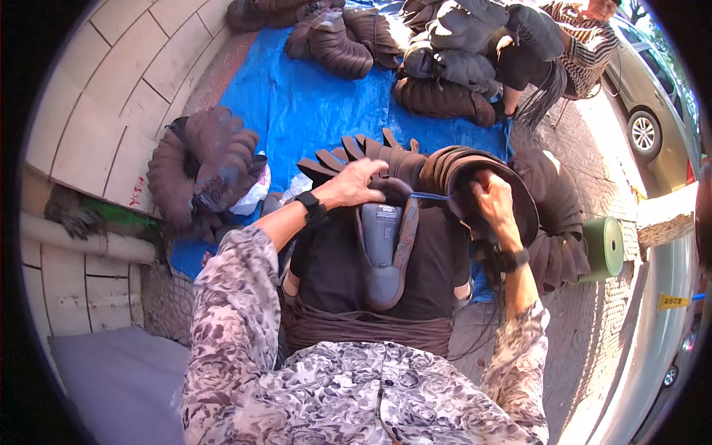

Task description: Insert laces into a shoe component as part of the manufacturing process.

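On my lap lies a brown shoe upper (404,256) with a grey insole-like piece (382,245) in its opening, toe toward me. My left hand (357,184) is closed around its heel end. A thin blue cord (430,196) stretches from the heel to the round brown upper (528,211) at the right. My right hand (493,202) is closed inside the mouth of that upper, fingers curled down; what they pinch is hidden. Several more brown uppers (400,157) stand nested in a row just beyond both hands.
A blue tarp (297,104) covers the ground ahead. Bundled uppers lie at left (215,152) and far ahead (337,48). Brown cords (363,328) cross my lap. At right are a green roll (602,248) and a parked car (645,111). Another person (586,44) sits at far right.
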Available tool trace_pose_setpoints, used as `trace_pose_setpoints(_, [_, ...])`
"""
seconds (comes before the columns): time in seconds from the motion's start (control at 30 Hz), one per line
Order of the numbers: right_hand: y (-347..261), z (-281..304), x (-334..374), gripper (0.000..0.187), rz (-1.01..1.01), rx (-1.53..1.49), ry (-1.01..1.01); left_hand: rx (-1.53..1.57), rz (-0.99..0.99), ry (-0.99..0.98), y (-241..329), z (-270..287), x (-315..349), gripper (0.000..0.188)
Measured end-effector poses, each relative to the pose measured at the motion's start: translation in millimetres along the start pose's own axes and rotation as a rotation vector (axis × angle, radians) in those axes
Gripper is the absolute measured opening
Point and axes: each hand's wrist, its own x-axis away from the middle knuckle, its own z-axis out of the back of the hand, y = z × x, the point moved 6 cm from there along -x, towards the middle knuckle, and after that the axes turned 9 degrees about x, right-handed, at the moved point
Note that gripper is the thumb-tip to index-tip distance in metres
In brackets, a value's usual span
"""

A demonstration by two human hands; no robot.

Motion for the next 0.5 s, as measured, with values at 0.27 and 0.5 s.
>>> trace_pose_setpoints(0.27, [-152, -23, 74, 0.046, 0.637, 0.29, -0.352, -0.318, -0.1, -0.1, 48, -30, 31, 0.022])
trace_pose_setpoints(0.5, [-117, -18, 69, 0.037, 0.474, -0.216, -0.437, 0.688, 0.217, -0.1, 38, -16, 27, 0.035])
